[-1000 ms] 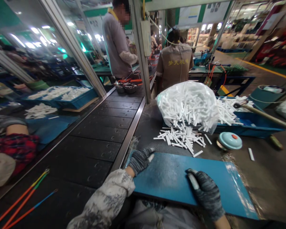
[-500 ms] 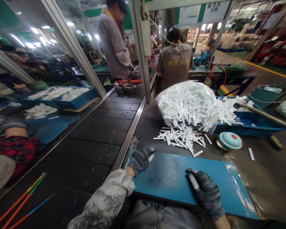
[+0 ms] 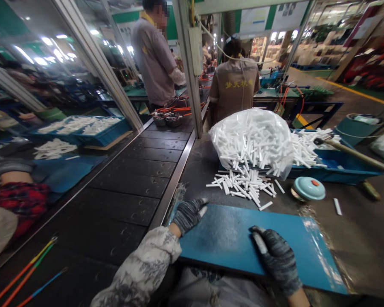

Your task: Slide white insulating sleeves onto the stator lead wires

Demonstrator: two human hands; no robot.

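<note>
A blue board (image 3: 230, 234) lies flat before me. My left hand (image 3: 189, 215), in a grey striped glove with pale fingertips, rests on its left end, thumb and fingers apart and nothing between them. On the board's right half lies my right hand (image 3: 277, 256), gloved the same way, its thumb and forefinger extended, the other fingers partly hidden beneath it; no object shows in it. Beyond the board are loose white sticks (image 3: 251, 187), spilled from a clear plastic bag (image 3: 252, 136) full of them.
A black conveyor (image 3: 124, 187) runs along my left, carrying orange, green and blue cords (image 3: 35, 264). To the right are a round light-blue container (image 3: 309, 188), a blue tray (image 3: 348, 168) and a long rod (image 3: 358, 151). A co-worker's sleeve (image 3: 22, 200) shows at far left.
Both my hands stay where they were. The cords on the conveyor have shifted slightly down and left. The standing person beyond has moved an arm, and the pans near them have shifted slightly.
</note>
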